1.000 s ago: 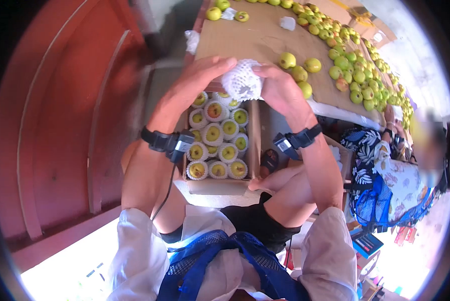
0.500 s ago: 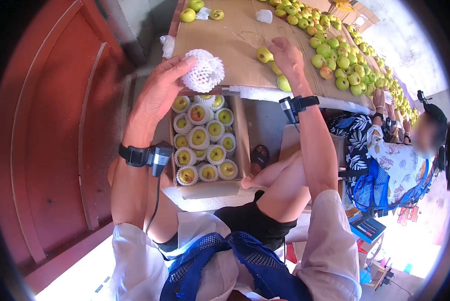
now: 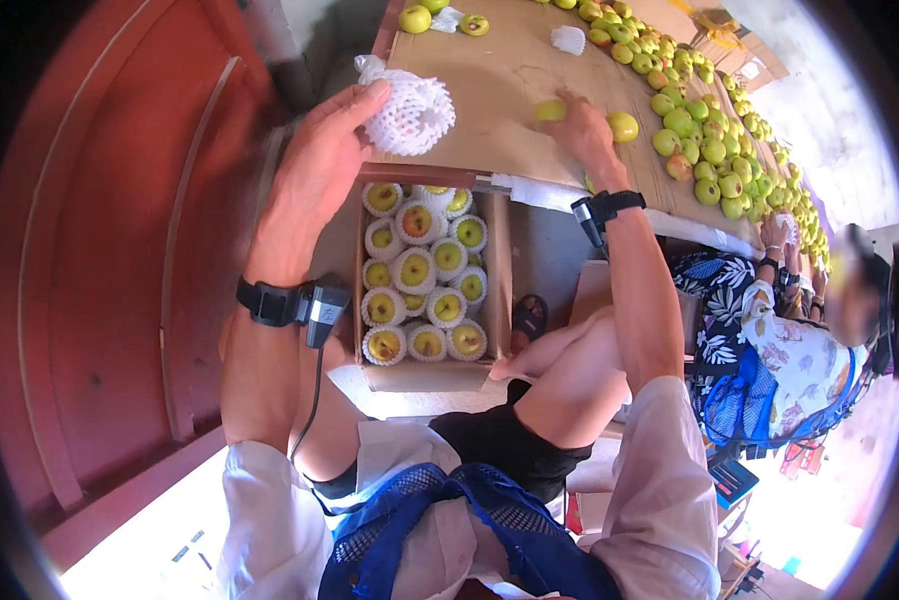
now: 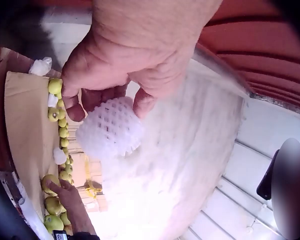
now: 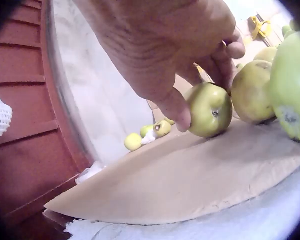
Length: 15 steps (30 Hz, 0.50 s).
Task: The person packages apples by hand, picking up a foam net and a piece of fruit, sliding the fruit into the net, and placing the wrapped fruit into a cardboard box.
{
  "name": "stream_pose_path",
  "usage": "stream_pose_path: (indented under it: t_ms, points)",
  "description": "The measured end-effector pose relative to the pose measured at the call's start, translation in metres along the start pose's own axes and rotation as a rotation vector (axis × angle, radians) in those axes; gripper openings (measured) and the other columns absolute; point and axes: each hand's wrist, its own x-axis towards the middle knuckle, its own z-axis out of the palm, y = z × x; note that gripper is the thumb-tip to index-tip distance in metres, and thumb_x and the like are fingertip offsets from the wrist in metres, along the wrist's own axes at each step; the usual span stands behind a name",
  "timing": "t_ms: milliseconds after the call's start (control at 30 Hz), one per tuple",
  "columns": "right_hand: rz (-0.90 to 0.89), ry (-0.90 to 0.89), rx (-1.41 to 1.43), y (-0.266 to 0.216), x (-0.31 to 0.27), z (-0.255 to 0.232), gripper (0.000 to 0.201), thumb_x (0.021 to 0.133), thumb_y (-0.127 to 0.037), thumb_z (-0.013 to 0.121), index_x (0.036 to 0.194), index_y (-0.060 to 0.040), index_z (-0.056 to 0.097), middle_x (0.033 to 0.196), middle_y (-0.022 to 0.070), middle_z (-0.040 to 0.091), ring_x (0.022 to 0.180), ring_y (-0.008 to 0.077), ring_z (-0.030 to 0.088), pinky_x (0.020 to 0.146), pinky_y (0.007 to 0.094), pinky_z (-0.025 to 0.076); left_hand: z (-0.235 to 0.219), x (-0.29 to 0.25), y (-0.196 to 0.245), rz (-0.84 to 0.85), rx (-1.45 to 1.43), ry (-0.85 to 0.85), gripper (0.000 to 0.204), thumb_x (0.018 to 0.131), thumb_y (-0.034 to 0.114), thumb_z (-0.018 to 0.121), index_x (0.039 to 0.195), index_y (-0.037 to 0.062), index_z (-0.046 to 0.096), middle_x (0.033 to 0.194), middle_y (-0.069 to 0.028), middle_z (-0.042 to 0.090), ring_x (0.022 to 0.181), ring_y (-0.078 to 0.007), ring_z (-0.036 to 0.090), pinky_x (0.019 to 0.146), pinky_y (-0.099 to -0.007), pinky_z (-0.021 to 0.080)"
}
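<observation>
My left hand [image 3: 319,150] holds a white foam fruit net [image 3: 411,112] above the near left edge of the table. In the left wrist view the net [image 4: 112,127] hangs between the thumb and the curled fingers. Over on the cardboard-covered table [image 3: 469,80], my right hand [image 3: 584,135] has its thumb and fingers around a green apple [image 5: 210,110]. Another apple [image 5: 252,92] lies right beside it. Below the hands stands a cardboard box [image 3: 501,280] with rows of apples [image 3: 415,268] in white foam nets.
A large pile of apples [image 3: 714,150] spreads along the table's right side. Loose foam netting [image 3: 568,40] and a few apples [image 3: 415,18] lie farther back. To the left is a red door [image 3: 109,250]. Another person [image 3: 799,330] sits at the right by the table.
Both hands were at the foam net. The right hand has let go of it and moved right to an apple on the table; the left hand keeps the net, farther left.
</observation>
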Motion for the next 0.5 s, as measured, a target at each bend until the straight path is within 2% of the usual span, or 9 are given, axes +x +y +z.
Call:
stream_pose_path:
  t_ms: [133,267,367,500]
  points:
    - [-0.17,-0.075,0.287,-0.027,-0.011,0.019,0.072,0.077,-0.024,0.08,0.141,-0.0048,0.053,0.133,0.0208,0.06,0.125,0.0344,0.057,0.106,0.0422,0.045,-0.005,0.005,-0.001,0.047,-0.012,0.04,0.042,0.103,0.026,0.056,0.133,-0.0039,0.057,0.132,-0.0116,0.062,0.122,-0.0201,0.059,0.109,-0.0378,0.043]
    - [-0.276,-0.122,0.637,-0.049,-0.021,0.043,0.068,0.077,-0.01,0.079,0.137,-0.0023,0.05,0.132,0.017,0.059,0.127,0.0282,0.055,0.106,0.0367,0.045,-0.013,0.014,-0.005,0.071,0.02,0.09,0.042,0.104,0.026,0.055,0.134,-0.0033,0.057,0.132,-0.0112,0.063,0.122,-0.0192,0.059,0.109,-0.0367,0.044]
    - [-0.345,-0.058,0.617,-0.051,-0.029,0.058,0.066,0.076,-0.016,0.078,0.136,-0.0057,0.05,0.129,0.0171,0.061,0.12,0.0322,0.059,0.102,0.0386,0.047,-0.017,0.016,-0.004,0.078,0.039,0.099,0.042,0.104,0.026,0.055,0.134,-0.0029,0.057,0.132,-0.0106,0.063,0.121,-0.0183,0.059,0.108,-0.0359,0.044]
    - [-0.342,-0.101,0.595,-0.056,-0.039,0.043,0.067,0.078,-0.014,0.077,0.137,-0.0072,0.047,0.128,0.0172,0.062,0.119,0.0333,0.06,0.102,0.039,0.047,-0.022,0.022,-0.004,0.056,0.046,0.101,0.042,0.104,0.026,0.055,0.134,-0.0025,0.057,0.131,-0.0101,0.064,0.12,-0.018,0.06,0.108,-0.0355,0.044]
